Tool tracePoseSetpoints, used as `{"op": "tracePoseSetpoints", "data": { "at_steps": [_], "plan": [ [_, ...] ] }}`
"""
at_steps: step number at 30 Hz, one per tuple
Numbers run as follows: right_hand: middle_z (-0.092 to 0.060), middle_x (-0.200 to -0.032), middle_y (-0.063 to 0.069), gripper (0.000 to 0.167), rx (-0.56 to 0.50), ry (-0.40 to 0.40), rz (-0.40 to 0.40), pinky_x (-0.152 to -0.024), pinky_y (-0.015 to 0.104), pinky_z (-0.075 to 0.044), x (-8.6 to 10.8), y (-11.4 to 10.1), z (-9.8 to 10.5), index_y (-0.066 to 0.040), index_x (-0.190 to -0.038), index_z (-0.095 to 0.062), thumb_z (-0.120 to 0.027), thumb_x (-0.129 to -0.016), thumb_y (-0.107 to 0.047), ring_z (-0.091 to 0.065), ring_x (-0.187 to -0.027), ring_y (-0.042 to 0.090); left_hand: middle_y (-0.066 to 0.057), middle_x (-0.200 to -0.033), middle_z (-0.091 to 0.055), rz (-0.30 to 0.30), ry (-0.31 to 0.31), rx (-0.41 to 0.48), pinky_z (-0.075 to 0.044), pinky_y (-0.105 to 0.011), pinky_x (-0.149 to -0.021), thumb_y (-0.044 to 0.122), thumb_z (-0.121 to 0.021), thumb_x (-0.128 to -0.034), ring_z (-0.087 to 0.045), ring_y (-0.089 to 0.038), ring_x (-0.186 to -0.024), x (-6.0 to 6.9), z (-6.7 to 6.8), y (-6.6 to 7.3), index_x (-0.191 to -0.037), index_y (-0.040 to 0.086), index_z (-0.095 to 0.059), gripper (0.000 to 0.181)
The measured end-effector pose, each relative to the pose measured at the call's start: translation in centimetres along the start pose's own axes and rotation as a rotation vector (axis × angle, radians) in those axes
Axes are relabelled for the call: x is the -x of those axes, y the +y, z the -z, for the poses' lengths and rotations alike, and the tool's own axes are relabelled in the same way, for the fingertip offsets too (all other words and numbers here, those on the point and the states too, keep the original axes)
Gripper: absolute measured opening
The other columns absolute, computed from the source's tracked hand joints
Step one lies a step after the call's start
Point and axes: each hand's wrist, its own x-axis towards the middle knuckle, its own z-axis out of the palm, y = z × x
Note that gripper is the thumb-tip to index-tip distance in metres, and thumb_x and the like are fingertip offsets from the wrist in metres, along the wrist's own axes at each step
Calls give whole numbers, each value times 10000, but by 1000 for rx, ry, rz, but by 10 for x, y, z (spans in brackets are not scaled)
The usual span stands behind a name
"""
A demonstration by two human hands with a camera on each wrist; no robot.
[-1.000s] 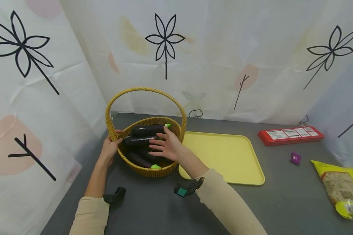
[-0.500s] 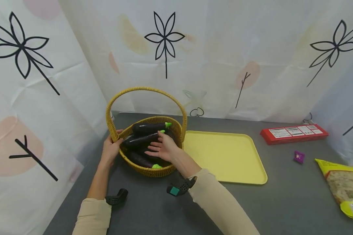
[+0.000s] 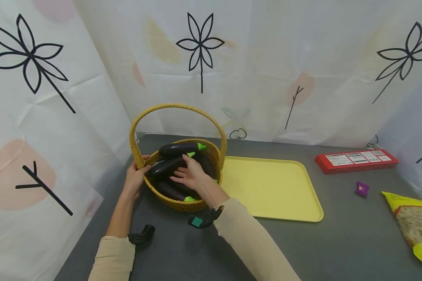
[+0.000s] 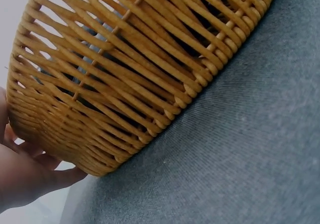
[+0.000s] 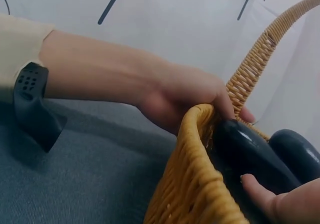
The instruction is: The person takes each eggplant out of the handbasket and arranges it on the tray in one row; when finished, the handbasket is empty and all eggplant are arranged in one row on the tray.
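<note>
In the head view a wicker basket (image 3: 186, 205) with a tall handle holds several glossy dark eggplants with green stem ends. My left hand (image 3: 135, 179) grips its left rim, by the foot of the handle. The left wrist view shows the woven side wall (image 4: 125, 84) and part of that hand (image 4: 30, 171). My right hand (image 3: 193, 177) reaches in from the right, palm leftward, its fingers mostly straight. It rests against the middle eggplant (image 3: 164, 168), which lies slanted below another eggplant (image 3: 177, 149). In the right wrist view its thumb (image 5: 260, 194) lies beside an eggplant (image 5: 252, 151); the other fingers are hidden.
A yellow tray (image 3: 270, 189) lies right of the basket. Farther right are a red box (image 3: 356, 160), a small purple packet (image 3: 362, 189) and a yellow bag (image 3: 415, 226) on the grey tabletop (image 3: 302, 249). A patterned cloth (image 3: 267, 70) hangs behind.
My right hand has moved left and slightly deeper into the basket. The middle eggplant has turned, its stem end swinging away from me. The left hand stays on the rim.
</note>
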Motion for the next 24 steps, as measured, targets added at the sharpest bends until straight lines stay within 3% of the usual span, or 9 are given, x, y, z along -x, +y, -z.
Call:
{"op": "tracePoseSetpoints", "data": {
  "at_steps": [3, 10, 18, 24],
  "plan": [
    [-182, -1495, 300, 659, 10, 24, 13, -982, 531, -359, -3, 2, -5, -111, -1533, -109, -483, -1005, -234, -259, -1337, 449, -178, -1431, -357, -8, 12, 4, -251, -452, -1043, 46, -454, -992, -341, -306, -1295, 0, -3, 2, -1401, 20, -384, 416],
    [-400, -1383, 266, 534, 65, 97, 72, -962, 546, -374, -13, 13, -21, -17, -1444, -324, -542, -976, -155, -340, -1296, 442, -158, -1437, -367, -7, 40, 9, -246, -431, -1053, 46, -444, -996, -348, -287, -1295, 3, -5, 3, -1402, 16, -387, 411],
    [-477, -1301, 242, 610, 49, 112, 151, -953, 577, -364, -16, 19, -22, -51, -1456, -239, -580, -954, -112, -423, -1238, 441, -154, -1419, -382, -5, 45, 10, -261, -439, -1041, 39, -452, -990, -362, -291, -1282, 3, -4, 0, -1389, 16, -400, 403],
    [-494, -1299, 212, 599, 64, 141, 239, -923, 591, -383, -6, 11, -19, -90, -1441, -291, -610, -942, -179, -516, -1159, 392, -165, -1422, -377, -16, 39, -14, -274, -464, -1023, 34, -457, -987, -356, -305, -1283, 2, -3, 0, -1391, 18, -405, 408]
  ]
}}
